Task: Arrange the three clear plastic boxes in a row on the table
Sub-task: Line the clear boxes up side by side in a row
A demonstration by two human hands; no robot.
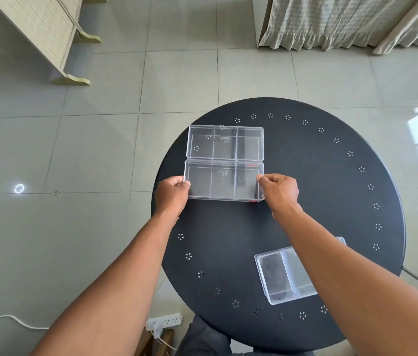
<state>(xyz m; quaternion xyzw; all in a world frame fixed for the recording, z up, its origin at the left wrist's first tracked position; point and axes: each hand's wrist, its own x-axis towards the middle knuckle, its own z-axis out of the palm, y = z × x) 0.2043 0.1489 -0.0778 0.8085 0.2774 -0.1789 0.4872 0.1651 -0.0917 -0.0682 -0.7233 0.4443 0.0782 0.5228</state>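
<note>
Both arms reach out from the bottom of the view, forearms bare and angled inward over the round black table (331,176). The left hand (172,194) sits at the left short end of the middle clear box (224,181), knuckles up, fingers curled in with the thumb on top of the rim. The right hand (278,190) mirrors it at the right short end, thumb and fingertips pinching the wall near the corner. So each grip is closed onto that same box, one end each. Can't tell whether the box is fully resting on the table or a hair off it.

That box has three compartments and lies with its long side running left to right. Its far long edge is touching or as good as touching the far clear box (225,143), another three-compartment one lined up parallel with it, toward the far left part of the table. Both have a small printed mark in the centre cell, too small to read. The held one shows a bit of red at its right end.

The third clear box (279,276) is well apart from the pair, down at the near right of the table, rotated at an angle, and the right forearm covers part of it.

On the tiled floor (100,150) near the table's base lies a white power strip (164,321).
</note>
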